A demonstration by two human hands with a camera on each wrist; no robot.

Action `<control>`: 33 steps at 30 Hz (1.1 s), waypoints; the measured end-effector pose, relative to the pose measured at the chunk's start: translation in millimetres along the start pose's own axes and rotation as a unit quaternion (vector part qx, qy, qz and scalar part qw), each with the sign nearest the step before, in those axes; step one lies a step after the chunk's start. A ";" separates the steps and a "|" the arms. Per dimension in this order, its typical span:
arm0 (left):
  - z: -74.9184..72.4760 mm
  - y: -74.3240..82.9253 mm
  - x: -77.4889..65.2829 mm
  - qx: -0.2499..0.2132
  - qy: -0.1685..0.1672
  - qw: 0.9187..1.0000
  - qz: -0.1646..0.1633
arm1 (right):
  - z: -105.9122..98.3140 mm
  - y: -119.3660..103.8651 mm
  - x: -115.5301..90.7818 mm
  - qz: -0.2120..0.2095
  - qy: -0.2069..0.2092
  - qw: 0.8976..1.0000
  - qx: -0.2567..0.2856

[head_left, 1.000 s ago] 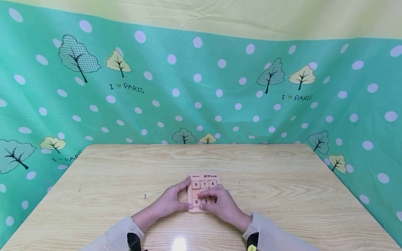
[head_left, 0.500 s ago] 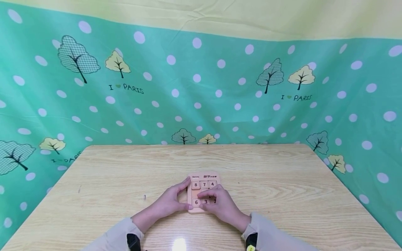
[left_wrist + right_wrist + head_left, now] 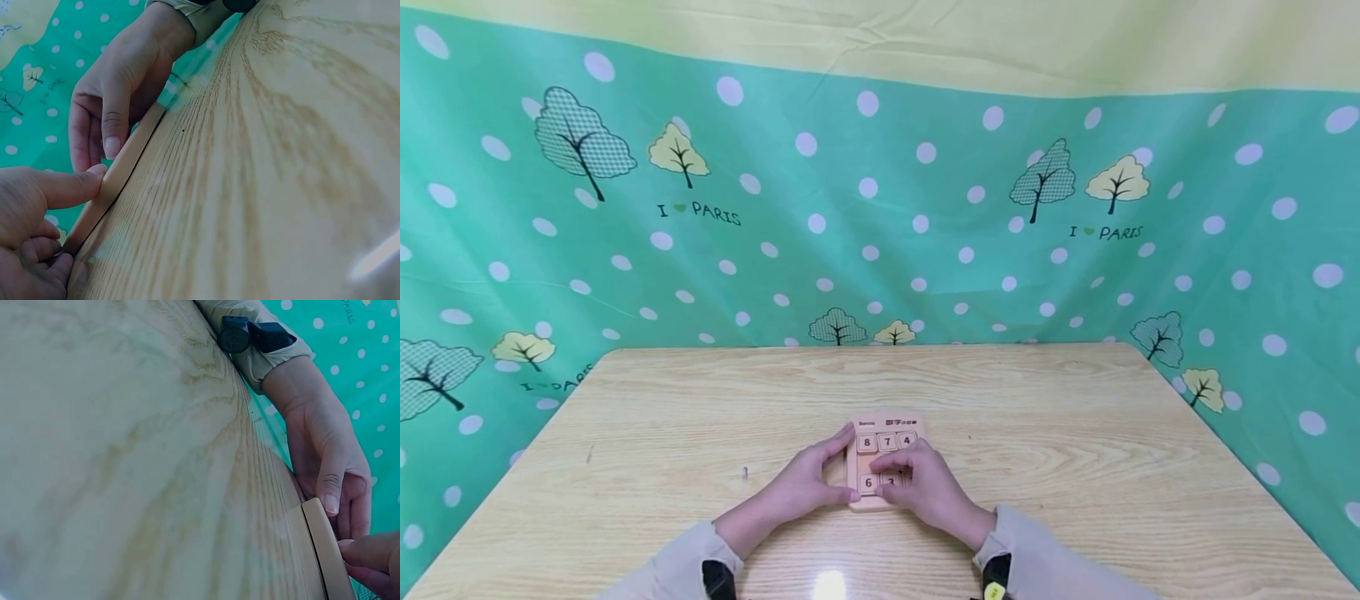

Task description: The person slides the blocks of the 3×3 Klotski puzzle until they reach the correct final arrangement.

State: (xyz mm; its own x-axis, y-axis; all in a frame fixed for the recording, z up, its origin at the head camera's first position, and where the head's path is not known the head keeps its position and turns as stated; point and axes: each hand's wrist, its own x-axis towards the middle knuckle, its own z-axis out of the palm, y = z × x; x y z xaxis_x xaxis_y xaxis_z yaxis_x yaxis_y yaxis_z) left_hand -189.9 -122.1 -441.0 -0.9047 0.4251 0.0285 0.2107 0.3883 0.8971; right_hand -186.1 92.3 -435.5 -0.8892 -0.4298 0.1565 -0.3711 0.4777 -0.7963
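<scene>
A pink number slide puzzle [image 3: 887,416] lies flat on the table, with square tiles reading 8, 7, 4 along the top row and 6, 3 visible at the bottom. My left hand [image 3: 808,477] grips its left side, thumb at the lower corner and fingers at the upper edge. Over the tiles, my right hand [image 3: 931,487] touches the board with index finger and thumb spread, covering much of the middle row and the lower right. An orange gap shows at the middle left. The left wrist view shows the puzzle's edge [image 3: 122,165] side-on.
A small dark bit [image 3: 745,472] lies on the wooden table [image 3: 700,400] left of the hands. Behind hangs a green dotted cloth [image 3: 880,242]. Each wrist carries a black device, such as the one on the right sleeve [image 3: 997,575].
The right hand has shifted very slightly left, and the bottom-right tile that partly showed is now covered by it. The left hand keeps its hold on the puzzle.
</scene>
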 end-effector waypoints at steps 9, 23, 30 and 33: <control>0.3 -0.7 0.0 0.001 0.001 1.000 0.001 | 0.7 3.2 6.0 -0.012 0.009 1.000 -0.010; -0.5 -1.7 -0.5 0.008 -0.001 1.000 -0.011 | 0.4 5.0 18.6 -0.007 0.018 1.000 -0.022; 0.1 -1.8 -0.4 0.012 0.002 1.000 -0.007 | 0.2 9.2 22.8 -0.016 0.033 0.999 -0.024; 0.6 -1.6 -0.4 0.010 0.001 1.000 -0.011 | -0.7 10.8 23.5 -0.020 0.038 0.999 -0.014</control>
State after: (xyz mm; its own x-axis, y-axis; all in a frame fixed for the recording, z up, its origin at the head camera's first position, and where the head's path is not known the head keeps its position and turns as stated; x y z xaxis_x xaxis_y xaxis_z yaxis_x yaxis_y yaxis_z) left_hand -189.7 -122.4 -442.7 -0.9097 0.4152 0.0093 0.1978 0.4136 0.8887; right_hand -211.1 87.9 -440.1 -0.8913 -0.3893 0.2326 -0.4125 0.4832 -0.7722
